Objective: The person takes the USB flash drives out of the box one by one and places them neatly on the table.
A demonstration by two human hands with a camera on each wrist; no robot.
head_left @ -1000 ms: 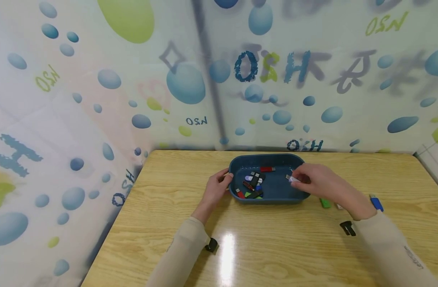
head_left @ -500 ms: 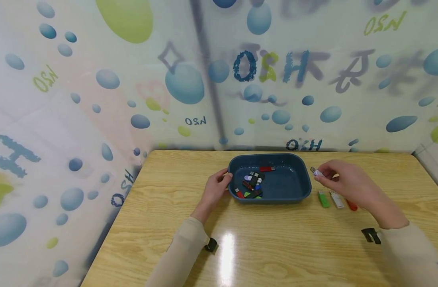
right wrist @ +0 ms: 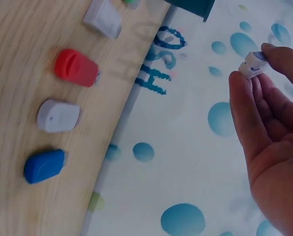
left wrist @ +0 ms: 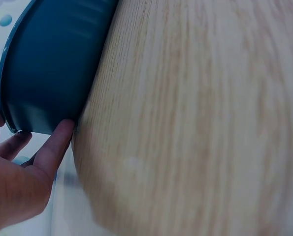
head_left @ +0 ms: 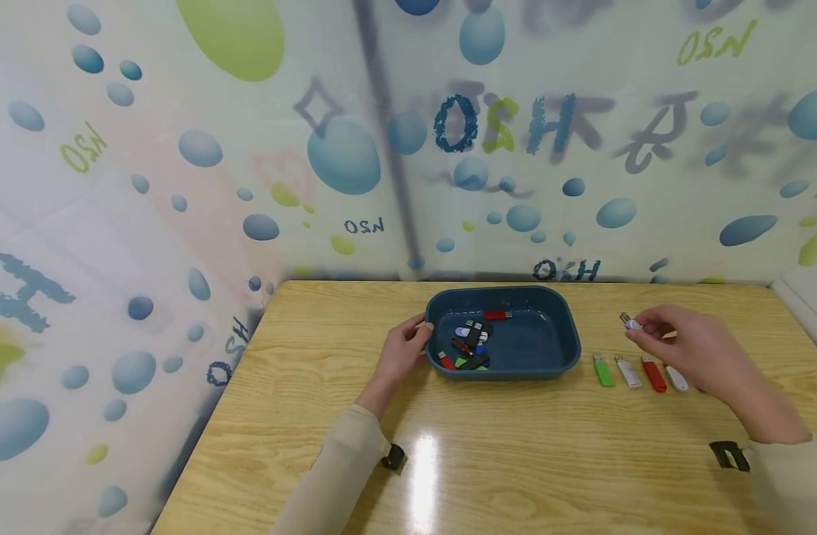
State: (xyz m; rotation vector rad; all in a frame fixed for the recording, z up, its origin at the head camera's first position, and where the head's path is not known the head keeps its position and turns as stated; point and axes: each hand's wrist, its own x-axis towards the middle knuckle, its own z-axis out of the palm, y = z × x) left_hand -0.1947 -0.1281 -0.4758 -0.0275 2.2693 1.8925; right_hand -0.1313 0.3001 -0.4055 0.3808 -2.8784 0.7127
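In the head view my left hand [head_left: 403,353] holds the left end of a dark blue plastic tub [head_left: 502,374], thumb at the rim. The left wrist view shows its fingers against the tub's outer wall. Between thumb and fingers, my right hand [head_left: 699,345] pinches a small white and purple USB stick [head_left: 632,323], raised above the table right of the tub, metal plug toward the upper left. Below it lies a row of USB sticks: green [head_left: 604,371], white [head_left: 628,372], red [head_left: 654,374] and another white one [head_left: 676,378]. The right wrist view adds a blue stick [right wrist: 44,166].
Several more USB sticks, among them a red one [head_left: 495,315] and a black one [head_left: 475,362], lie in the tub, mostly at its left. The wooden table [head_left: 515,461] ends at a printed backdrop [head_left: 408,245] behind the tub.
My right hand has carried the white and purple USB stick from inside the tub rightward, out over the table beyond it. My left hand stays at the tub's left end.
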